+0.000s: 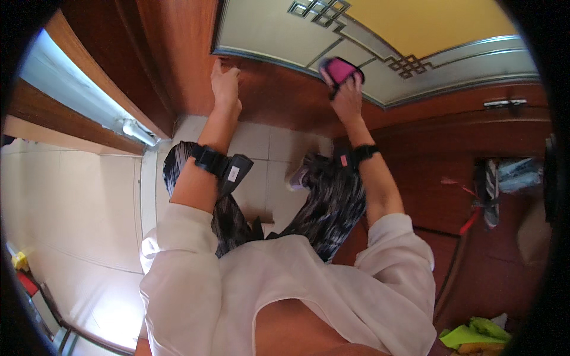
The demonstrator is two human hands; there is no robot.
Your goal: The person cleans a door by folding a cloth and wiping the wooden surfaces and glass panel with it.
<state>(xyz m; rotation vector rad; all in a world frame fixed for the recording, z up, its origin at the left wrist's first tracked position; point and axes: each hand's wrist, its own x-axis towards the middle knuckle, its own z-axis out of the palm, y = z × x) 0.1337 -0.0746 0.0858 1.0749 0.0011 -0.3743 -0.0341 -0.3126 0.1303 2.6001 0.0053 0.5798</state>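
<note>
My right hand (348,99) grips a pink pad with a black edge (342,71), blurred, possibly a cleaning sponge. The pad lies over the lower border of a decorated panel (267,33), which has silvery and yellow areas and metallic lattice trim. To the left, my left hand (225,86) is at the reddish-brown wooden frame (276,86) around the panel's corner. Its index finger points up and stands apart from the thumb, and I see nothing held in it. Whether its fingertips touch the wood is unclear.
A wooden door jamb (151,66) rises at the left beside a tiled floor (89,191). On the right, a reddish-brown wooden cabinet (414,178) has an opening with a dark striped item (491,193) and a red ribbon (470,220). Lime-green cloth (472,333) lies lower right.
</note>
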